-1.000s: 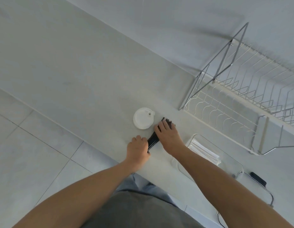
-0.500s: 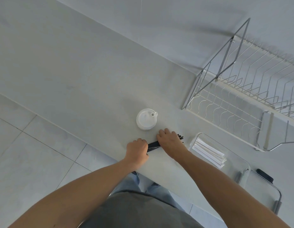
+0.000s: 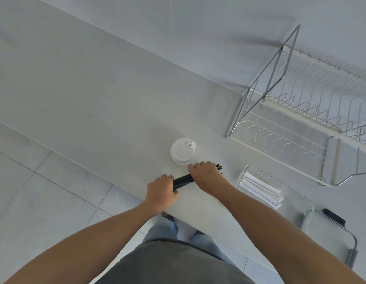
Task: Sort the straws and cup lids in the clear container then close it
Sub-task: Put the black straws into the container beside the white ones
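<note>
While bundle of thin black plastic straws (image 3: 182,181) lay on pale worktop (image 3: 108,111), one end was gripped by left hand (image 3: 160,191), other end covered by right hand (image 3: 206,177), fingers curled over it.

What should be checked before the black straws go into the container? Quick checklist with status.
1. Left hand grips one end of the black straws: ok.
2. Right hand covers the other end; far tips poke out past it: ok. Whether it is gripping or pressing: cannot tell.
3. Straws bundled evenly, none loose: cannot tell, hands hide most.
4. Container open, its lid lying beside it: ok.
5. Free room in the container beside the white straws: ok.
6. Cup lids stacked on the counter, not sorted yet: not ok.
</note>
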